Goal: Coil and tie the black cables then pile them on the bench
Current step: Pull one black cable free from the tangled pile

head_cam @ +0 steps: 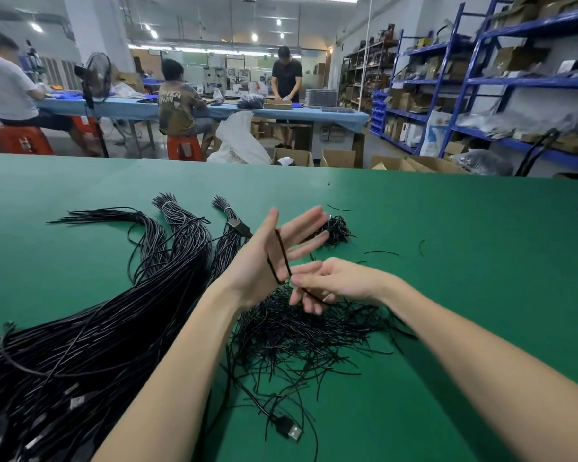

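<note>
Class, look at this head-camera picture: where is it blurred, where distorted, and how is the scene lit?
Head view: the blue shelving at right is smeared by motion blur; the green bench has a far edge that bows, a wide-angle effect; ceiling lights flare white; the left hand and right hand are fairly sharp, evenly lit, without hard shadows; the bundled black cables show pale glints.

Legible text: pale block lettering on the back of a seated person's brown T-shirt (pixel 177 106), partly readable as "DOWN".
</note>
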Available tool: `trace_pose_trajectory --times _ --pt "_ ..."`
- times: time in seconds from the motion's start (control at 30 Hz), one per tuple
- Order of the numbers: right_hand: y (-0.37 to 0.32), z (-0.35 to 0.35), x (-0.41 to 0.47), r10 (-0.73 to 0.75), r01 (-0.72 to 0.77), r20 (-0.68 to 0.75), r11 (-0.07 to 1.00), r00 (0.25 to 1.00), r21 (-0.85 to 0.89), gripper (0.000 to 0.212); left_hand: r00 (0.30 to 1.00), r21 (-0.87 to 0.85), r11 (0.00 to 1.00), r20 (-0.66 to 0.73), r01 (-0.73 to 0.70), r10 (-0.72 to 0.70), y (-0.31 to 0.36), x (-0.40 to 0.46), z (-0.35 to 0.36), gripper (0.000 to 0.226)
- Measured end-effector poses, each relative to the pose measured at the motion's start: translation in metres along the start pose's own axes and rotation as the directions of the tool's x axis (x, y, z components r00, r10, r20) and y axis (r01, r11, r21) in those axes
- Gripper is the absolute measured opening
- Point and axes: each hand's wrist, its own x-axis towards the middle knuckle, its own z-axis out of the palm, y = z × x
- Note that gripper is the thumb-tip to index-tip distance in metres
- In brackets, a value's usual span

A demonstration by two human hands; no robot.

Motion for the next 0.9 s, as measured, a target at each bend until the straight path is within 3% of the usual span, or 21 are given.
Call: trace_pose_trajectory --times 0.13,0.23,0.3,0.47,0.57,0.67,0.8,0.9 --pt "0.004 -0.022 0.0 0.059 -0.095 -0.097 0.903 0.994 -0.419 0.029 0.987 0.034 0.994 0.117 0.104 -0.108 0.004 -0.003 -0.002 0.071" --pt "-0.014 -0.043 0.002 -0.006 -0.094 -0.173 0.82 0.985 -0.565 0.024 0.95 0.293 0.931 0.156 0.218 -0.271 -0.003 -0.002 -0.001 0.079" --pt "-0.037 -0.051 0.004 -0.058 -0.089 -0.2 0.751 0.978 -0.654 0.019 0.934 0.435 0.86 0.102 0.268 -0.343 -0.009 0.0 0.002 0.081" --pt "-0.081 -0.051 0.004 -0.211 -0.119 -0.32 0.635 0.924 -0.763 0.021 0.975 0.528 0.82 -0.089 0.221 -0.206 -0.011 0.003 0.0 0.074" --pt "-0.076 -0.035 0.001 -0.289 -0.054 -0.41 0.758 0.865 -0.65 0.024 0.972 0.388 0.899 -0.193 0.203 -0.136 -0.013 0.005 -0.011 0.076" --pt "-0.049 -0.008 -0.002 -0.214 0.093 -0.447 0.956 0.869 -0.277 0.027 0.965 0.07 0.991 -0.241 0.118 -0.098 -0.01 0.009 -0.012 0.064" --pt "-0.012 0.014 0.001 -0.092 0.144 -0.226 0.964 0.97 0.225 0.035 0.986 -0.279 0.96 -0.151 0.03 -0.075 -0.003 0.007 -0.012 0.061" --pt "0.012 0.013 0.004 -0.031 0.049 -0.058 0.942 0.998 0.333 0.043 0.997 -0.365 0.93 -0.042 0.037 -0.057 0.0 0.0 -0.012 0.065"
